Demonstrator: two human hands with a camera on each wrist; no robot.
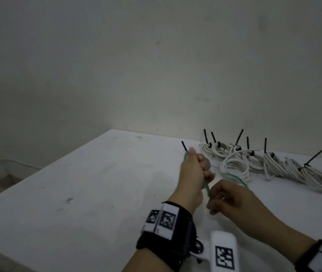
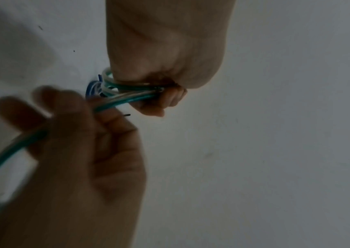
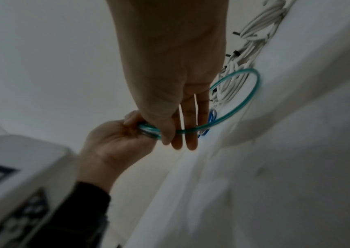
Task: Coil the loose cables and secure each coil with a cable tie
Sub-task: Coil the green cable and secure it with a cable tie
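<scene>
hands meet over the white table [image 1: 97, 183], working a teal cable [image 2: 125, 99]. left hand [image 1: 192, 171] is fisted round several gathered loops of it, fingers curled tight, w/ a black cable tie [image 1: 184, 146] poking up from the far side of the fist. right hand [image 1: 228, 197] sits just beside, nearer the body; thumb + forefinger pinch the cable's free run, other fingers [image 3: 192, 127] straight and slightly apart. one teal loop arcs out to the right of the hands. blue bit shows by the coil, can't tell what it is. row of white cable coils [image 1: 264, 163], each w/ a black tie sticking up, lies along the table's far right by the wall [image 1: 156, 65]. both wrists carry marker bands.
</scene>
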